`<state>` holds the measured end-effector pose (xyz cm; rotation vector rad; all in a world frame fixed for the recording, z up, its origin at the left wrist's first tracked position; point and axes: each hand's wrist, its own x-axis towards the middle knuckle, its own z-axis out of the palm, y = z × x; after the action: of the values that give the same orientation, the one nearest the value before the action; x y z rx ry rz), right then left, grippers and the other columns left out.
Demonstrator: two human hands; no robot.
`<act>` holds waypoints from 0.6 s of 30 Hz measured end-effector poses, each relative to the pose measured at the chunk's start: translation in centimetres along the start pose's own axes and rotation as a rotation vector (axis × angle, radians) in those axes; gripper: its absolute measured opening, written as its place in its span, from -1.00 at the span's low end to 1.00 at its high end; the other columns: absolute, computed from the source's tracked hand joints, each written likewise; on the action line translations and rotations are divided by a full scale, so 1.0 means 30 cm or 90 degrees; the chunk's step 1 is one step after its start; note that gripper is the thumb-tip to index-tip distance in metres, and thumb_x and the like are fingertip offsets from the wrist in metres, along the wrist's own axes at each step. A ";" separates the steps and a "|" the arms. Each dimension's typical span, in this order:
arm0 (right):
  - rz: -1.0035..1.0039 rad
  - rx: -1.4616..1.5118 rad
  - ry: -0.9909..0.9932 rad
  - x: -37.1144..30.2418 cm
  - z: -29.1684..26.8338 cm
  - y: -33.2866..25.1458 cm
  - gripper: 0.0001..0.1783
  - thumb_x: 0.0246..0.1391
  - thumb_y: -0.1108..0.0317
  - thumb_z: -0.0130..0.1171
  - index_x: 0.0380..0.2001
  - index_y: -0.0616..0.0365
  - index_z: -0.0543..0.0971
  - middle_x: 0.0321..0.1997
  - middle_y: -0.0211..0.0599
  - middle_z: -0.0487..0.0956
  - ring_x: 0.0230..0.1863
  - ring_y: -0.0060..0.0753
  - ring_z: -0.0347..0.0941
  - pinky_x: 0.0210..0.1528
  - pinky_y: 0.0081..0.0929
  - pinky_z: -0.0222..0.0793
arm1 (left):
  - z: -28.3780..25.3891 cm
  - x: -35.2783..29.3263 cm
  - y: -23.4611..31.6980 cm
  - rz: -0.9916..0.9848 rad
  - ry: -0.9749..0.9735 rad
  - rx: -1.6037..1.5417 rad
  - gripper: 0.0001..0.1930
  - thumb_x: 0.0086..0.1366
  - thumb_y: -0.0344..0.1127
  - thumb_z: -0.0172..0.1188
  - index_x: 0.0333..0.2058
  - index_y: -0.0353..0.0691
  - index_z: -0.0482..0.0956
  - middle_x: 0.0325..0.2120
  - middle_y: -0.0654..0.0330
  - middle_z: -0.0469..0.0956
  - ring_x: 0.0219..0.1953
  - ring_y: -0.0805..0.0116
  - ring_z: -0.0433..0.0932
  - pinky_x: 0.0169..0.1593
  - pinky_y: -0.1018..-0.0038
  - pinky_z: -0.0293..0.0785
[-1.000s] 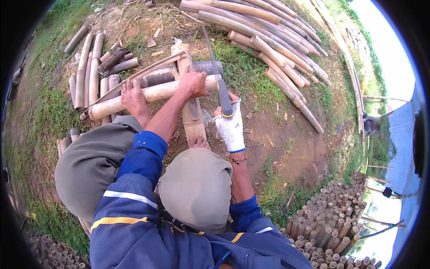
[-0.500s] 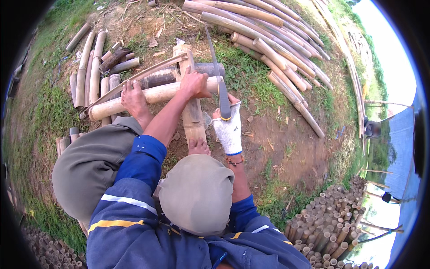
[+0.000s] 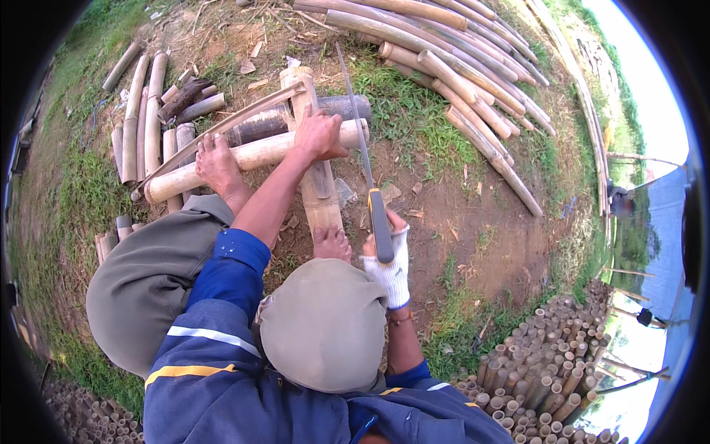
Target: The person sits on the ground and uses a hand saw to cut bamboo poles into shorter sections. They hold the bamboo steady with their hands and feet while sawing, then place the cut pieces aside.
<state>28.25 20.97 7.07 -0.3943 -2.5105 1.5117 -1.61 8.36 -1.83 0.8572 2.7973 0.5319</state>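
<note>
My bare left hand [image 3: 318,135] grips a pale bamboo pole [image 3: 266,154] near its right end, fingers over the top. In my right hand [image 3: 390,259], which wears a white knitted glove, is the dark grey and orange handle of a handsaw [image 3: 379,226]. Its long thin blade points away from me and crosses the pole just right of my left hand. The pole lies across an upright-running bamboo support [image 3: 319,196], beside a darker log [image 3: 259,126]. My left foot [image 3: 218,166] presses on the pole, and my right foot [image 3: 330,243] rests against the support's near end.
A narrow bamboo strip [image 3: 222,132] slants above the pole. Cut bamboo pieces [image 3: 140,111] lie at left; long poles [image 3: 458,81] are piled at far right. Many short bamboo tubes [image 3: 547,370] stand packed at lower right. A blue tarp [image 3: 665,229] hangs at the right edge.
My right hand has drawn the saw back toward me, so the handle now sits lower and more blade shows on the near side of the pole. My left hand stays on the pole.
</note>
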 end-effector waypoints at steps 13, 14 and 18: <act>0.045 -0.104 -0.059 -0.507 -0.193 -0.028 -0.28 0.17 0.54 0.24 0.42 0.24 0.37 0.18 0.01 0.59 0.15 -0.07 0.59 0.19 -0.19 0.53 | -0.052 0.000 -0.001 -0.034 -0.065 0.008 -0.24 -0.06 0.23 0.59 -0.02 -0.27 0.72 -0.12 -0.11 0.80 0.14 -0.09 0.73 0.58 -0.44 0.03; 0.056 -0.095 -0.085 -0.488 -0.200 0.015 -0.28 0.18 0.54 0.24 0.42 0.23 0.37 0.15 -0.02 0.60 0.13 -0.10 0.59 0.17 -0.19 0.53 | -0.035 -0.018 0.003 -0.028 -0.066 0.007 -0.24 -0.06 0.23 0.59 -0.03 -0.27 0.72 -0.12 -0.10 0.80 0.14 -0.08 0.72 0.59 -0.43 0.03; -0.030 -0.008 -0.003 0.025 0.008 0.015 -0.26 0.13 0.55 0.27 0.41 0.23 0.35 0.21 -0.06 0.51 0.05 -0.20 0.54 0.24 -0.20 0.49 | 0.011 -0.010 0.006 -0.013 -0.009 -0.008 -0.21 -0.10 0.26 0.63 -0.04 -0.26 0.72 -0.15 -0.08 0.81 0.15 -0.08 0.71 0.60 -0.38 0.05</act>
<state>27.54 21.19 6.58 -0.3306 -2.5153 1.4824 -1.19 8.41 -2.05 0.8256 2.7838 0.5383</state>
